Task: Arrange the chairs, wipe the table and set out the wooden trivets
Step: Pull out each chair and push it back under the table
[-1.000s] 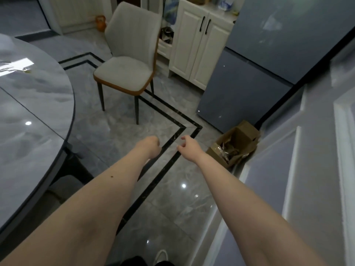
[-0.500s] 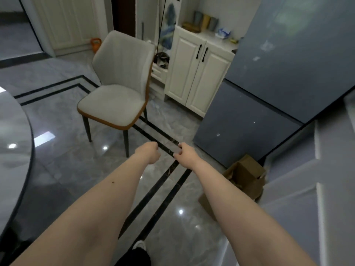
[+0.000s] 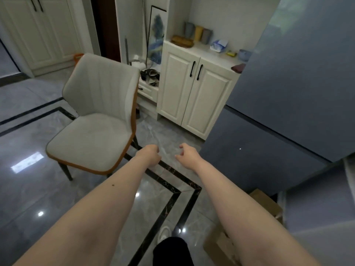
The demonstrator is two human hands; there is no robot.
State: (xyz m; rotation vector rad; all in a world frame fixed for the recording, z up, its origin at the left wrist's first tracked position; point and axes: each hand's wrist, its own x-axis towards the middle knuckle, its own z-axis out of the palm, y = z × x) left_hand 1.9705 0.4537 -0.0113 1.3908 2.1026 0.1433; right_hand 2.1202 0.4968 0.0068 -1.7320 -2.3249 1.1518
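1. Standing on glossy grey floor tiles [image 3: 38, 189], beside their black inlay stripes, a grey-upholstered chair [image 3: 96, 129] with an orange-trimmed shell faces forward, near a cream cabinet [image 3: 194, 96].
2. Both arms reach out; left hand [image 3: 150, 155] and right hand [image 3: 187, 153] hang loosely curled, holding nothing, just right of the seat.

One chair [image 3: 96, 120] stands at left of centre. Three cups [image 3: 198, 33] sit on one white cabinet [image 3: 194, 93], upper centre. Two hands [image 3: 149, 155] reach out mid-frame.
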